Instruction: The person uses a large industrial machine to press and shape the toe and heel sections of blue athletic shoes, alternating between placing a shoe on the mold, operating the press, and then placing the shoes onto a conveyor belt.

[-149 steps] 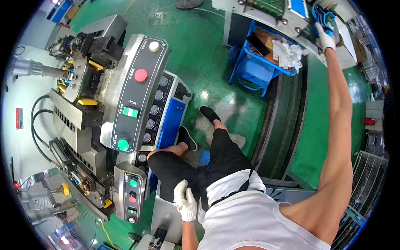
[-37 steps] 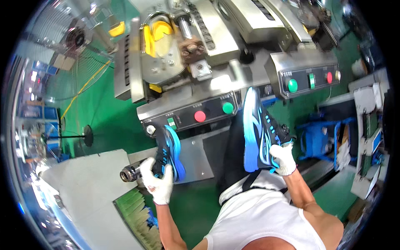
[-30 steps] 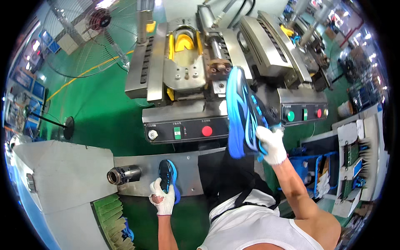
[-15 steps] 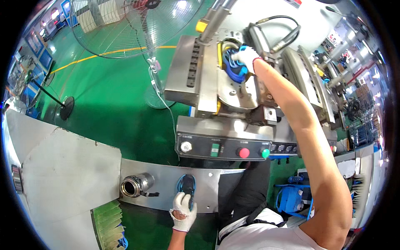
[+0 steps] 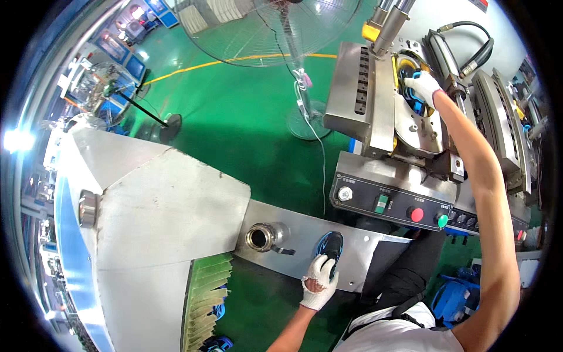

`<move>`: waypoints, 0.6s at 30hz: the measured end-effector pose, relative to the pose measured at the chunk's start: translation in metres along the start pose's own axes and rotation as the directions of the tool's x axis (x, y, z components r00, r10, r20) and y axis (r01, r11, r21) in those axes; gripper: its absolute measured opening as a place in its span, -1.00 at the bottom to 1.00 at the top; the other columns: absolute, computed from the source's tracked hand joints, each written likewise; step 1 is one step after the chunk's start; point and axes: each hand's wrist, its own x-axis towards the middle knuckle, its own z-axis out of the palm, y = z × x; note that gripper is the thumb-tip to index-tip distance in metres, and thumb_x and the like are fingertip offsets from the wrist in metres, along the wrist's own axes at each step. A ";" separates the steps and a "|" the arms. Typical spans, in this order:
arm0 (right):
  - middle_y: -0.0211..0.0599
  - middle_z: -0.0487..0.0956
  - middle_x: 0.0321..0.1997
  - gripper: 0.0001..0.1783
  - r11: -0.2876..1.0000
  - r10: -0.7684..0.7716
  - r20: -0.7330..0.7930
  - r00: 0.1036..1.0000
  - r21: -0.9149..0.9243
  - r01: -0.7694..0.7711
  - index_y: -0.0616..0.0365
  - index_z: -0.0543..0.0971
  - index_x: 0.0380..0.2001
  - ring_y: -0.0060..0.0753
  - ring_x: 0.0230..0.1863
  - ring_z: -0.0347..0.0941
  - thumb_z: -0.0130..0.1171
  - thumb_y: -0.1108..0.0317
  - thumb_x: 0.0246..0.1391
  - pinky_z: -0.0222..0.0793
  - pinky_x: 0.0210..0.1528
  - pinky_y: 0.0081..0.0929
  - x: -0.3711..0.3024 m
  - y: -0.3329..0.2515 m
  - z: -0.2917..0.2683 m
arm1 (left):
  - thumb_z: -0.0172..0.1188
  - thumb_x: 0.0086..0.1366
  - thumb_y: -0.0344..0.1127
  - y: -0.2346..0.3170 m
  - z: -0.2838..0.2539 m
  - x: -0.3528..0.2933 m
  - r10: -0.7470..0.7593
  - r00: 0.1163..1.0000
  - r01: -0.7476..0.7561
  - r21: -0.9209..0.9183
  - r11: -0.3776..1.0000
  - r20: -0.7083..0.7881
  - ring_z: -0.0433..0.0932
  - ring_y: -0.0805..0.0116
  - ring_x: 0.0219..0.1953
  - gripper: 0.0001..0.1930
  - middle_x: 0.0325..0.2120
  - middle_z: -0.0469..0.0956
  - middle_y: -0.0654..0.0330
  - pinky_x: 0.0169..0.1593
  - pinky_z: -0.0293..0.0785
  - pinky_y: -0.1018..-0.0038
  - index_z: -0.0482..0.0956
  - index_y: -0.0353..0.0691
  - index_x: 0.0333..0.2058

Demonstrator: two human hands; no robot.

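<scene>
My left hand, in a white knit glove with a hole over its back, is closed on the near end of a black shoe with blue edging. That shoe lies on a steel shelf in front of me. My right hand, also gloved, reaches out to the steel press machine. Its fingers curl around a black-and-blue shoe in the machine's rounded recess, and the hand partly hides it.
A steel flask with a strap lies left of the shoe. The control panel carries red and green buttons. A caged fan stands beyond. At left is a grey metal housing with green strips; another shoe is below them.
My view has turned left, so everything sits further right. In the machine, the shoe under my right hand shows less blue than before. My left hand keeps its hold on the shelf shoe.
</scene>
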 end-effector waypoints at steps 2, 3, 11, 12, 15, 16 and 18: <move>0.28 0.58 0.25 -0.21 0.989 -0.141 -0.219 0.966 -0.084 0.125 0.29 0.48 0.29 0.14 0.30 0.53 0.33 -0.06 0.18 0.42 0.32 -0.10 -0.061 -0.034 0.008 | 0.52 0.14 -0.38 -0.001 0.002 -0.006 -0.080 0.996 0.081 0.036 0.996 -0.034 0.50 -0.16 0.22 -0.46 0.14 0.49 -0.08 0.28 0.48 0.05 0.58 -0.17 0.12; 0.29 0.52 0.34 -0.15 0.957 -0.283 -0.329 0.901 -0.031 0.290 0.29 0.40 0.37 0.16 0.39 0.46 0.31 -0.08 0.20 0.38 0.38 -0.09 -0.108 -0.047 0.016 | 0.52 0.14 -0.37 0.000 -0.001 -0.010 -0.121 0.991 0.125 0.070 0.990 -0.053 0.50 -0.15 0.22 -0.45 0.14 0.49 -0.08 0.28 0.48 0.06 0.58 -0.17 0.12; 0.30 0.23 0.54 0.14 0.783 -0.622 -0.130 0.772 -0.121 0.610 0.35 0.26 0.44 0.37 0.60 0.10 0.61 0.40 -0.24 0.11 0.60 0.08 -0.378 0.082 0.025 | 0.51 0.20 -0.24 0.027 -0.001 -0.011 -0.250 0.968 0.250 0.064 0.966 -0.019 0.42 -0.16 0.28 -0.33 0.24 0.44 -0.09 0.32 0.42 0.02 0.49 -0.18 0.27; 0.32 0.22 0.54 0.13 0.830 -0.542 -0.073 0.837 -0.200 0.520 0.34 0.27 0.44 0.40 0.60 0.09 0.61 0.38 -0.24 0.11 0.59 0.12 -0.385 0.106 0.037 | 0.50 0.21 -0.18 0.024 -0.009 -0.013 -0.188 0.982 0.185 0.109 0.977 0.026 0.42 -0.15 0.29 -0.32 0.25 0.43 -0.07 0.32 0.41 0.01 0.48 -0.16 0.28; 0.29 0.17 0.56 0.10 0.422 -0.662 0.078 0.745 -0.784 0.456 0.36 0.32 0.41 0.37 0.63 -0.01 0.58 0.16 -0.17 -0.08 0.64 0.27 -0.384 0.236 0.097 | 0.46 0.20 -0.05 0.014 -0.034 -0.002 -0.025 0.972 -0.029 0.224 0.974 0.234 0.38 -0.12 0.28 -0.30 0.24 0.42 -0.03 0.32 0.38 0.01 0.49 -0.15 0.27; 0.29 0.17 0.55 0.08 0.610 -0.587 0.123 0.800 -0.582 0.538 0.36 0.34 0.41 0.38 0.62 0.00 0.56 0.10 -0.15 -0.14 0.65 0.34 -0.393 0.214 0.081 | 0.46 0.20 -0.06 -0.002 -0.039 0.002 0.046 0.964 -0.105 0.218 0.970 0.261 0.44 -0.11 0.22 -0.36 0.17 0.48 -0.01 0.26 0.43 0.01 0.54 -0.13 0.22; 0.28 0.18 0.55 0.11 0.808 -0.497 0.114 0.860 -0.300 0.507 0.34 0.30 0.42 0.43 0.61 0.00 0.58 0.12 -0.15 -0.12 0.63 0.34 -0.397 0.181 0.056 | 0.43 0.22 -0.09 -0.002 -0.049 0.022 0.162 0.914 -0.262 0.236 0.936 0.373 0.58 -0.09 -0.02 -0.58 -0.07 0.62 0.04 0.05 0.54 0.04 0.70 -0.09 0.01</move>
